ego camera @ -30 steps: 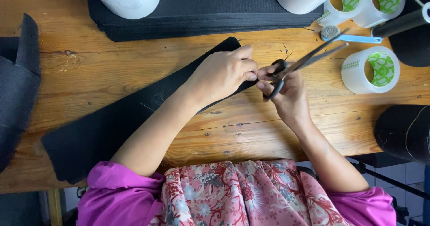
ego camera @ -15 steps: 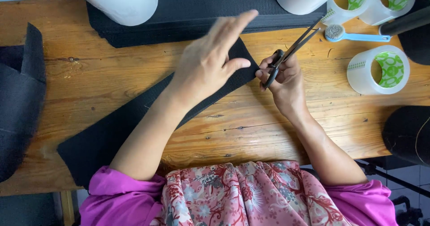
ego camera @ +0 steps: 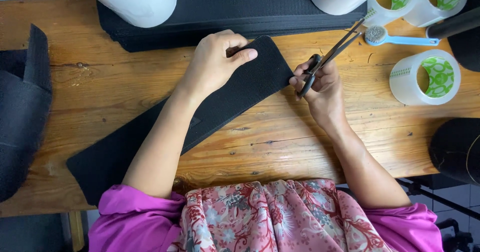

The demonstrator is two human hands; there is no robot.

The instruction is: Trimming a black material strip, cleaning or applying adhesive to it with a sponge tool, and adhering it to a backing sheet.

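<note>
A long black fabric strip (ego camera: 227, 99) lies slantwise on the wooden table (ego camera: 280, 142), its rounded end up near the middle. My left hand (ego camera: 215, 62) grips that upper end, thumb on top and fingers curled over the far edge. My right hand (ego camera: 320, 89) holds a pair of scissors (ego camera: 330, 57) by the black handles, just right of the strip's end. The blades point up and to the right, nearly closed, away from the fabric.
A stack of black fabric (ego camera: 235, 12) lies along the far edge, with white rolls (ego camera: 135, 0) on it. Clear tape rolls (ego camera: 425, 77) and a small blue brush (ego camera: 395, 37) sit at the right. Dark material hangs at the left edge (ego camera: 22, 107) and a black roll (ego camera: 457, 149) at the right.
My left hand, raised with spread fingers half a second ago, has come down and gripped the strip's end. The strip has shifted left. My right hand keeps the scissors.
</note>
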